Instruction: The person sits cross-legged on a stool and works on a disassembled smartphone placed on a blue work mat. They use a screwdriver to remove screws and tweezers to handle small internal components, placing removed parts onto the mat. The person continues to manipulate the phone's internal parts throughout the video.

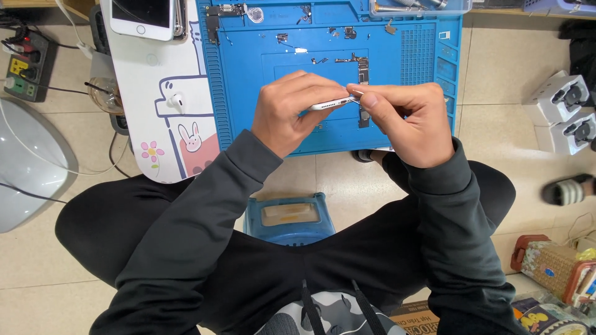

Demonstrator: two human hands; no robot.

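My left hand [297, 108] grips a white phone body [329, 104] edge-on, held above the blue repair mat [248, 80]. My right hand [406, 121] pinches a thin metal tool [356, 94] whose tip touches the phone's end. Both hands meet over the middle of the mat. Small dark phone parts and screws [360, 68] lie scattered on the mat behind the hands.
A white phone [141, 17] lies on a white cartoon-printed mat [164, 111] at the left, with an earbud [178, 99] on it. A power strip [23, 65] sits at far left. A blue stool [288, 217] stands between my knees. White boxes [562, 111] stand right.
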